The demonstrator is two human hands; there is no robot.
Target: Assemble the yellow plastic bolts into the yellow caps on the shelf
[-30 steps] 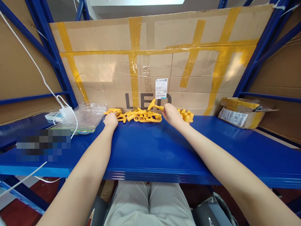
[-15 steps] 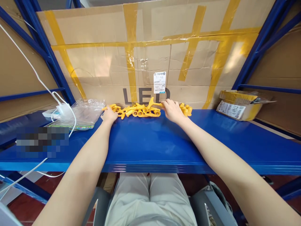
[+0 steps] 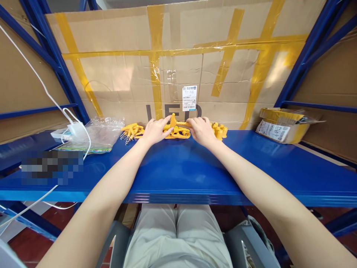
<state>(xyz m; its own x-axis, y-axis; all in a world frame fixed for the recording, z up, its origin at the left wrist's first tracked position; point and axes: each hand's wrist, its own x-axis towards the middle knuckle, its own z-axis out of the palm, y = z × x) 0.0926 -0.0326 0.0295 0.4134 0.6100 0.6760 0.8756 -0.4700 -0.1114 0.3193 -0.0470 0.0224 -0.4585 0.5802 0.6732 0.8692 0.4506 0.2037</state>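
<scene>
Blue shelf point(image 3: 181, 175), taped cardboard point(image 3: 117, 74) behind; yellow pile point(image 3: 133, 130) at twelve o'clock; right hand point(image 3: 201, 131) grips a part point(image 3: 177, 124) there, left hand point(image 3: 154, 131) half open, fingertips on it; bag point(image 3: 102, 134) at ten o'clock, box point(image 3: 281, 124) at two.

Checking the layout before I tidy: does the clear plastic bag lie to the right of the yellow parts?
No, the clear plastic bag lies on the blue shelf left of the yellow parts.

both arms stretch far ahead — left hand point(image 3: 155, 130) and right hand point(image 3: 201, 131) near together, palms down, right fingers curled.
</scene>
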